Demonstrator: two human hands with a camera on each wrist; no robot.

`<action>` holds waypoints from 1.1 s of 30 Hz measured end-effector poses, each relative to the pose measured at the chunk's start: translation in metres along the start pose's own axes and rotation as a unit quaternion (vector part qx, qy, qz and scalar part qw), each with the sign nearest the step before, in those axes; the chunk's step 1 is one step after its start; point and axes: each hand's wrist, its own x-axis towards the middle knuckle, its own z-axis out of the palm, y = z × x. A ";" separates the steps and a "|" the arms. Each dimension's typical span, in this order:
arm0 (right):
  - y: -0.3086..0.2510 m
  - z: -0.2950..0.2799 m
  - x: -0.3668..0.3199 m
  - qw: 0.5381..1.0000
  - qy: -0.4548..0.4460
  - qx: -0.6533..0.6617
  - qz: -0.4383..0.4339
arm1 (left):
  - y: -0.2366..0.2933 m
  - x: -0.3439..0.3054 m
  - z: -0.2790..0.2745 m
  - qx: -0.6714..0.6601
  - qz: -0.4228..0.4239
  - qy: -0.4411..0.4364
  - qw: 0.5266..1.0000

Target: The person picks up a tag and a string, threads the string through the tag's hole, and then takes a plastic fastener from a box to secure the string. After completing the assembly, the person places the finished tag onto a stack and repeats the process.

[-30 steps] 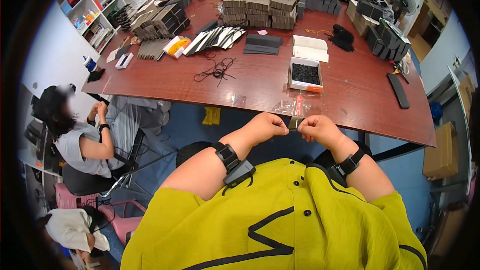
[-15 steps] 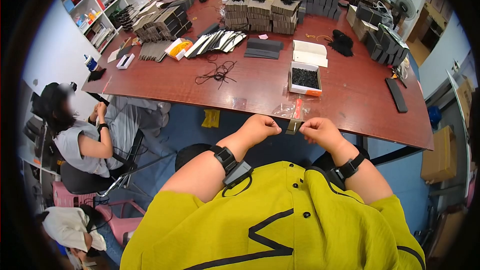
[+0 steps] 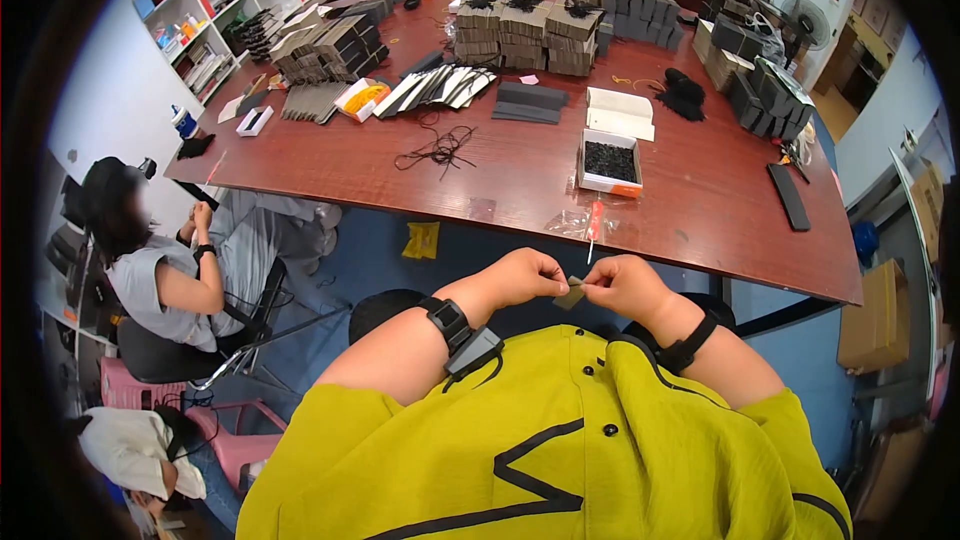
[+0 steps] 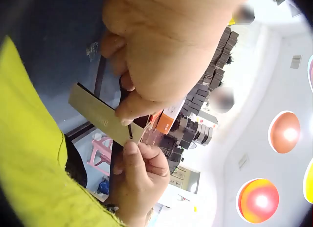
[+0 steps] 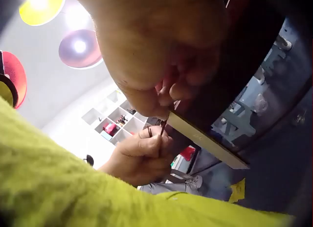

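A narrow grey-beige card (image 3: 571, 295) is held between the two hands, below the table's near edge. My right hand (image 3: 632, 286) pinches one end of the card (image 5: 205, 143). Thin black cord (image 4: 130, 131) shows at a small hole near that end. My left hand (image 3: 522, 278) has its thumb and fingers curled close beside the card; in the right wrist view the left hand (image 5: 139, 158) pinches the dark cord (image 5: 163, 131). The left wrist view shows the left fingertips against the card's face (image 4: 100, 117), partly hiding the cord.
On the table (image 3: 340, 180) are a box of small black pieces (image 3: 609, 162), a red-and-white tool (image 3: 594, 222) at the near edge, loose black cord (image 3: 438, 148), and stacked grey cards (image 3: 530, 38). A seated person (image 3: 165, 260) is at the left.
Both hands and the card have come down, closer to the body and away from the table's edge. My left hand, briefly apart from the card, is back beside it.
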 end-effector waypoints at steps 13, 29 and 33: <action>0.024 0.012 0.011 0.920 -0.012 0.357 0.160 | -0.011 0.002 0.004 -0.027 0.024 -0.004 0.999; -0.009 -0.040 0.012 0.752 -0.040 0.650 -0.102 | 0.060 -0.005 0.000 -0.223 0.136 -0.044 0.964; -0.037 -0.055 0.010 0.743 -0.009 0.659 -0.116 | 0.089 -0.009 0.002 -0.126 0.251 0.070 0.957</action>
